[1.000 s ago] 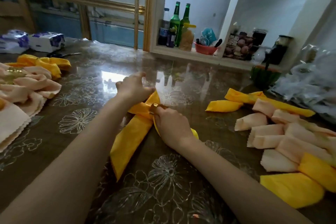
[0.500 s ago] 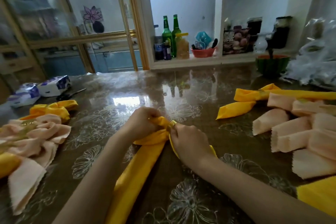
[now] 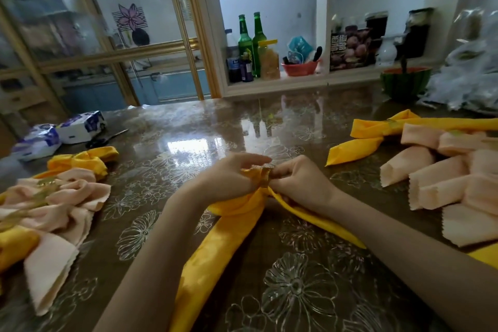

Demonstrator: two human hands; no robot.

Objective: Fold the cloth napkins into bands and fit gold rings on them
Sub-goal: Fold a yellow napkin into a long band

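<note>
Here, both my hands meet at the middle of the desk [image 3: 296, 291] over 1 yellow napkin [image 3: 215, 250]. My left hand [image 3: 231, 178] has its fingers curled round the bunched middle of the cloth, gripping it just left of the gold ring [image 3: 265, 176]. My right hand [image 3: 299, 183] comes in from the other side, its fingers bent and pinching the ring, which sits round the gathered cloth between the 2 hands. From there the napkin runs back toward me in 2 tails: a wide band lying flat under my left forearm and a narrow one running under my right wrist.

To my right lies a heap of folded peach napkins [image 3: 436, 186], and beyond it a second yellow band [image 3: 377, 129]. To my left sits a loose pile of peach and yellow cloths [image 3: 54, 197]. Past that pile, 2 tissue packs [image 3: 80, 127] rest near the desk's far left edge, with scissors [image 3: 107, 137] just beside them. On the ledge behind the desk stand 2 green bottles [image 3: 252, 40] and a red bowl [image 3: 299, 67].
</note>
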